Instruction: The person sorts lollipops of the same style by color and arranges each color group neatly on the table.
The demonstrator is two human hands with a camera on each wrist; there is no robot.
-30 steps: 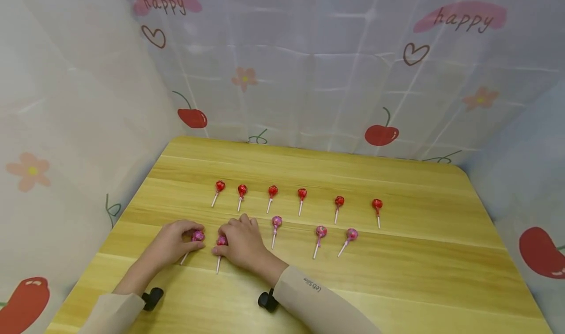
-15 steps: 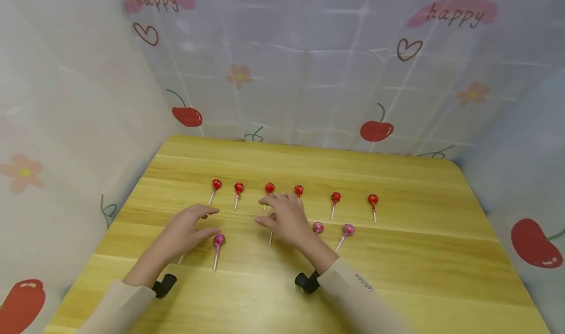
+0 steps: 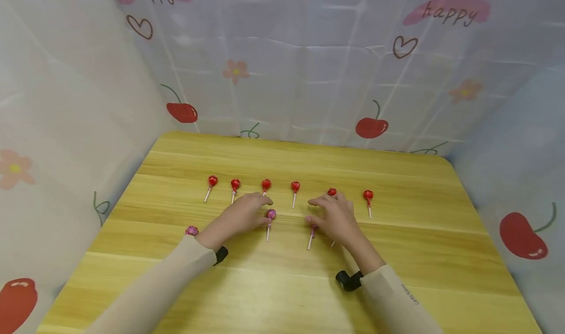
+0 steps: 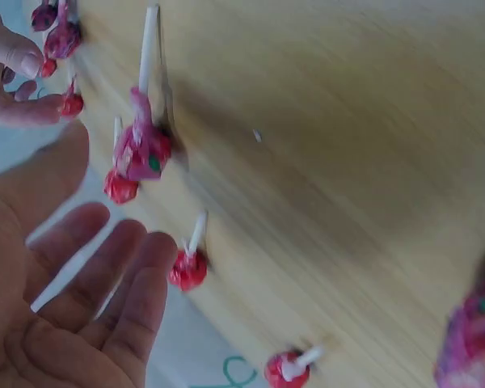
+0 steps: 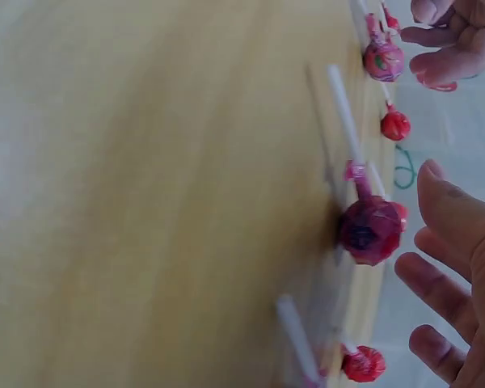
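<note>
Two rows of lollipops lie on a wooden table (image 3: 282,290). Several red lollipops (image 3: 295,186) form the far row, and pink ones the near row. My left hand (image 3: 265,211) hovers with relaxed fingers beside a pink lollipop (image 3: 271,214), holding nothing. The left wrist view shows its fingers (image 4: 105,267) spread above the pink lollipop (image 4: 141,149). My right hand (image 3: 311,211) spreads over another pink lollipop (image 5: 372,230), whose stick (image 3: 311,242) pokes out beneath it. That hand's fingers (image 5: 453,275) are straight and apart from it. Another pink lollipop (image 3: 192,231) lies beside my left sleeve.
Printed curtain walls (image 3: 309,79) with cherries and hearts close in the table on three sides. Black wrist cameras (image 3: 348,280) sit on both wrists. The table's near strip and far strip hold no lollipops.
Both hands have let go of the two leftmost pink lollipops and moved right. The left hand is now at the middle pink one, the right at one further right.
</note>
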